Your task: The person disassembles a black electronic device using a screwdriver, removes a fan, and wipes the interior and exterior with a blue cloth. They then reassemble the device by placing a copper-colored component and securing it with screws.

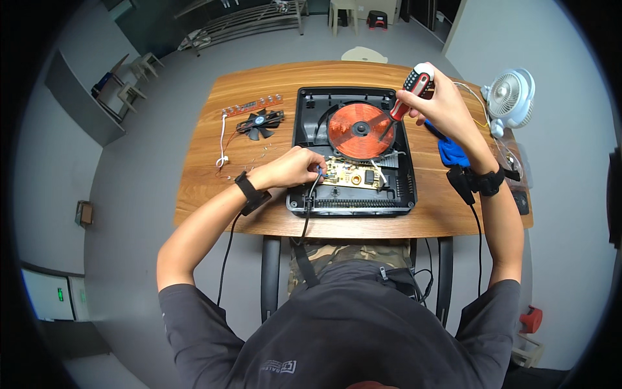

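Note:
An opened induction cooker's black housing (410,188) lies on the table before me. In its upper half sits a round copper coil (346,125); below that is a pale yellow circuit board (350,176). At the board's left end, my left hand (297,167) is closed, fingertips pinched beside a small blue part and a grey wire (313,189). What exactly they grip is hidden. My right hand (440,104) is wrapped round a screwdriver (414,87) with a red and black handle and white end. Its shaft slants down over the coil's right side.
On the left lie a black cooling fan (260,123), a strip board (253,104) with a white cable, and small loose bits. A blue cloth (452,152) and a white desk fan (510,97) are on the right. A black cord (306,223) hangs over the table's front edge.

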The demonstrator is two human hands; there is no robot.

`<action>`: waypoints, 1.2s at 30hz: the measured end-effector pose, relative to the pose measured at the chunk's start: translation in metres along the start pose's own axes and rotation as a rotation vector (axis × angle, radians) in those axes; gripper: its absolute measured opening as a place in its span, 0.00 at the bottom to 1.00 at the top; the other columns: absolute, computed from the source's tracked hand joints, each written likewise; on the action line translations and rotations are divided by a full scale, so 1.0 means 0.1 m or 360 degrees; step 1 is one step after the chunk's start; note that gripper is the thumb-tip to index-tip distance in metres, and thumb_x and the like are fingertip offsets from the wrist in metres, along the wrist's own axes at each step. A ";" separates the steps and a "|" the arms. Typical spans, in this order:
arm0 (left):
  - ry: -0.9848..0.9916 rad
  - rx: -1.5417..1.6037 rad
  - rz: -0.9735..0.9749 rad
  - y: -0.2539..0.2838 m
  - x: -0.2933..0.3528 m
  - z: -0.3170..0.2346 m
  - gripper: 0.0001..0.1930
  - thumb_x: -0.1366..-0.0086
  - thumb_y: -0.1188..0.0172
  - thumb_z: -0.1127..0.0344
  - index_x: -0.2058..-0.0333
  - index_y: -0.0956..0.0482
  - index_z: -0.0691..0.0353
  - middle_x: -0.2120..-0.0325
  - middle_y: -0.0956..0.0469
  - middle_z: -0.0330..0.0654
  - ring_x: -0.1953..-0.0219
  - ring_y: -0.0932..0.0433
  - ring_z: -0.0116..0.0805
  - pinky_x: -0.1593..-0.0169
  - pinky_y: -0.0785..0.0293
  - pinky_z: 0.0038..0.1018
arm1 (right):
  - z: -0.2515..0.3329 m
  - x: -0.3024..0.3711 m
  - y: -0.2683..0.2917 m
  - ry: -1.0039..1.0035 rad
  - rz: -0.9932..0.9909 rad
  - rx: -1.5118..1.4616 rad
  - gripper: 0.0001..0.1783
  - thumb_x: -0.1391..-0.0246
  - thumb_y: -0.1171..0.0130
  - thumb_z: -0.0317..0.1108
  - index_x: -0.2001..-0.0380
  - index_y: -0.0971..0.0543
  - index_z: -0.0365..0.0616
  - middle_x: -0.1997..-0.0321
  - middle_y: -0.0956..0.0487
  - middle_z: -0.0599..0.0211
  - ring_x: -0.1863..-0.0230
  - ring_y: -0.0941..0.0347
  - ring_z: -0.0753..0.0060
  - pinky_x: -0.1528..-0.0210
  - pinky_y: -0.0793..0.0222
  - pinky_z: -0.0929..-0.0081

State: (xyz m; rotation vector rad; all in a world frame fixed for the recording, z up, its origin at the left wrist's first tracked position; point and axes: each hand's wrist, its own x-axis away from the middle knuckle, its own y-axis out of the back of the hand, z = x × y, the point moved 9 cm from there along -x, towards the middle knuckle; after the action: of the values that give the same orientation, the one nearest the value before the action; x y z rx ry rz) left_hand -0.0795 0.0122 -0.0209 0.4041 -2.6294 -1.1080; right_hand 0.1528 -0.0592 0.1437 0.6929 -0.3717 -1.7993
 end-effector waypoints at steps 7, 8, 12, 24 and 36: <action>-0.0194 -0.0062 -0.0218 0.22 0.11 -0.10 0.12 0.40 0.37 0.76 0.56 0.19 0.65 0.65 0.17 0.46 0.63 0.17 0.36 0.57 0.20 0.32 | 0.12 -0.17 -0.39 0.0054 0.0147 -0.0070 0.22 0.42 0.30 0.47 0.61 0.25 0.38 0.71 0.19 0.67 0.72 0.20 0.81 0.72 0.19 0.78; -0.0259 -0.0054 -0.0318 0.31 0.15 -0.12 0.12 0.39 0.37 0.77 0.56 0.19 0.66 0.63 0.17 0.46 0.61 0.16 0.37 0.56 0.20 0.31 | 0.14 -0.21 -0.45 0.0060 0.0164 -0.0068 0.22 0.42 0.30 0.47 0.62 0.25 0.38 0.71 0.19 0.67 0.72 0.20 0.80 0.72 0.19 0.77; -0.0049 -0.0150 -0.0703 0.92 0.35 0.28 0.11 0.37 0.38 0.78 0.55 0.19 0.66 0.60 0.18 0.46 0.59 0.16 0.36 0.54 0.18 0.30 | 0.27 -0.31 -0.59 0.0119 0.0225 -0.0076 0.22 0.41 0.31 0.47 0.65 0.25 0.38 0.72 0.18 0.65 0.73 0.19 0.78 0.71 0.18 0.77; 0.0590 -0.0633 -0.0650 0.91 0.36 1.29 0.09 0.41 0.31 0.67 0.68 0.15 0.68 0.68 0.15 0.56 0.61 0.16 0.53 0.54 0.21 0.41 | 0.34 -0.46 -0.90 0.0234 0.0333 0.0017 0.21 0.40 0.32 0.47 0.63 0.24 0.38 0.72 0.20 0.68 0.76 0.23 0.84 0.74 0.24 0.82; 0.0557 -0.0869 -0.0827 0.81 0.36 1.18 0.07 0.40 0.36 0.70 0.69 0.17 0.69 0.69 0.17 0.60 0.62 0.17 0.58 0.57 0.20 0.45 | 0.36 -0.41 -0.92 0.0295 0.0297 0.0014 0.22 0.39 0.32 0.46 0.61 0.25 0.37 0.72 0.19 0.67 0.77 0.22 0.82 0.75 0.23 0.82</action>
State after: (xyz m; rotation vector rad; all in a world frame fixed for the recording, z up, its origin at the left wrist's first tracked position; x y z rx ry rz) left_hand -0.1655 0.1309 -0.0375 1.0716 -1.8588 -1.6597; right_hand 0.0694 0.0072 0.1310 0.7978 -0.3095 -1.5445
